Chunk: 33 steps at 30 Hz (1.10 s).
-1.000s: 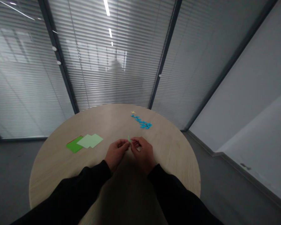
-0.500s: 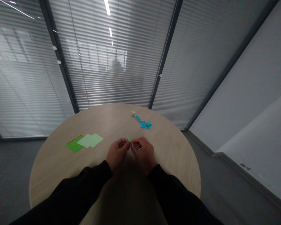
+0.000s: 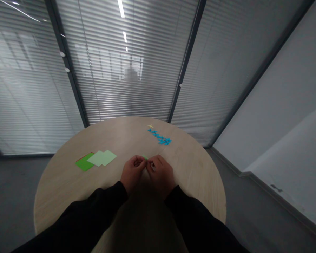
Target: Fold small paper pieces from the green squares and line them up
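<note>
My left hand and my right hand meet fingertip to fingertip over the round wooden table. Both are closed in a pinch on a small pale green folded paper piece, of which only a sliver shows between the fingers. Both arms wear black sleeves. To the left lie pale green paper sheets overlapping a bright green sheet.
Several small blue folded paper shapes lie in a row at the table's far right, with one yellow shape at its far end. Glass walls with blinds stand behind the table, and grey floor surrounds it.
The green paper piece stood up above my fingertips earlier; now it sits lower and is mostly hidden between them. My hands have drawn slightly closer together.
</note>
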### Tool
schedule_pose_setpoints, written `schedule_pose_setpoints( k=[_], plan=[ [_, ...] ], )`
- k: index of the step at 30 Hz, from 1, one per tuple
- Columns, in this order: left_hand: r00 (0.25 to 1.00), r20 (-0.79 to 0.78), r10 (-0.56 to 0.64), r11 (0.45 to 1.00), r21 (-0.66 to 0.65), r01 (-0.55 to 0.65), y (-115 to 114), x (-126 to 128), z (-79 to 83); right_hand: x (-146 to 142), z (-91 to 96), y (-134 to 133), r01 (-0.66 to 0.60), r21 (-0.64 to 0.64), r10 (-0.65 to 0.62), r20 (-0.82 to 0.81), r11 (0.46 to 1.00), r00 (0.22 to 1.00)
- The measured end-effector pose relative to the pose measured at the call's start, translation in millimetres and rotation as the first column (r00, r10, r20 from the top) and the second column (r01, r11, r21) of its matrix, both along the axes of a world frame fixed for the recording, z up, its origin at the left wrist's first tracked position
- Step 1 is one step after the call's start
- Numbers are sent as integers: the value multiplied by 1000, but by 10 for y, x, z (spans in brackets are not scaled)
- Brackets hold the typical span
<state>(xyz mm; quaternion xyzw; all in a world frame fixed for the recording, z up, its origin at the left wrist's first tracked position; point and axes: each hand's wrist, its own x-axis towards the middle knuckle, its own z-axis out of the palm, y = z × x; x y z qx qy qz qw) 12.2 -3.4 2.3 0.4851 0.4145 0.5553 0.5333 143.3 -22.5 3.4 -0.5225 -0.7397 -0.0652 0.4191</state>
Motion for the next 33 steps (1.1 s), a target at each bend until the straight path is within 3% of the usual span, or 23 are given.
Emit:
schedule_pose_setpoints(
  k=[4, 9, 25, 33],
  plan=[
    [999, 33, 14, 1000, 2, -14, 10, -4, -16, 0, 13, -23, -64, 18, 64, 47, 998, 997],
    [998, 30, 46, 998, 49, -47, 14, -30, 3, 26, 49, -22, -152, 34, 153, -38, 988, 987],
    [967, 188, -170, 985, 11, 171, 47, -150, 1, 92, 123, -19, -244, -84, 193, -394, 966, 899],
    [989, 30, -148, 989, 34, 147, 58, -221, 41, 97, 101, 10, -300, -140, 207, -457, 944, 865]
  ],
)
